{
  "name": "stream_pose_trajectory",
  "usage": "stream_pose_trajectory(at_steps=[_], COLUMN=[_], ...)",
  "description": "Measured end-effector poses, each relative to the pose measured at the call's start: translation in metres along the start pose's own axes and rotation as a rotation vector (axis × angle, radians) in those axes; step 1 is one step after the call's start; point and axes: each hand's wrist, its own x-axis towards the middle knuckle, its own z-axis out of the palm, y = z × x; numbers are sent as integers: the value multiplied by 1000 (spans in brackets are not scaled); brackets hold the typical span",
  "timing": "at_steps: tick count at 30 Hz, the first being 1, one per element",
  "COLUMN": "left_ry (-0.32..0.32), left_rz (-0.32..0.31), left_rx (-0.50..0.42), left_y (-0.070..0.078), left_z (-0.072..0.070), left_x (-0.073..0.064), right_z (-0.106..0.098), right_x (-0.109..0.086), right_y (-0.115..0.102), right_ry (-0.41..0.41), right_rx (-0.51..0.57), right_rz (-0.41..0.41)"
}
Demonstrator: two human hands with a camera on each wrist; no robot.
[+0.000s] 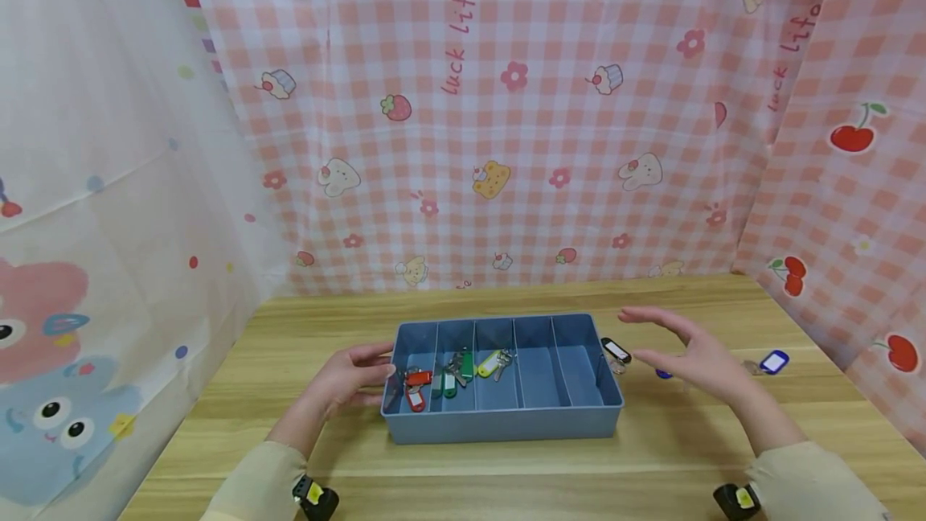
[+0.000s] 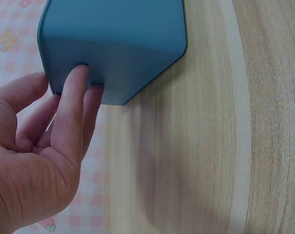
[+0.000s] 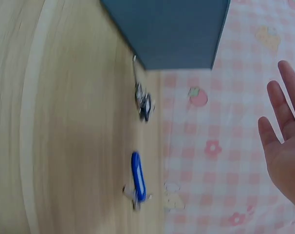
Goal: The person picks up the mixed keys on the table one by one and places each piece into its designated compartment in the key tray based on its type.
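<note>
A blue-grey divided tray (image 1: 506,424) stands on the table. My left hand (image 1: 354,380) is at its left end, fingertips touching the outer end wall (image 2: 113,63) and thumb at the rim. Keys with red tags (image 1: 417,379) lie in the leftmost compartment, keys with green tags (image 1: 466,364) in the second, and keys with a yellow tag (image 1: 489,363) in the third. My right hand (image 1: 698,356) hovers right of the tray, fingers and thumb spread and holding nothing. Nearest it are a black key tag (image 1: 616,350) and a blue key tag (image 3: 138,175), partly hidden in the head view.
Another blue key tag (image 1: 774,362) with its key lies farther right on the wooden table (image 1: 506,473). A pink checked cloth (image 1: 463,135) hangs behind the table's back edge, and a pale printed curtain (image 1: 145,183) hangs at the left.
</note>
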Motion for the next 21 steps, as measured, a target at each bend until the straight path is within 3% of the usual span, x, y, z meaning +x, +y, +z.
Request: stream_pose_trajectory(at_steps=[8,21], left_ry=[-4,-6], left_rz=[2,-2], left_rx=[-15,-6], left_y=[-1,-1], left_z=[0,0], left_x=[1,0], right_z=[-16,-34], right_x=[-8,-18], right_y=[8,23], right_ry=[-1,20], right_rx=[-57,-86], right_rz=[10,124])
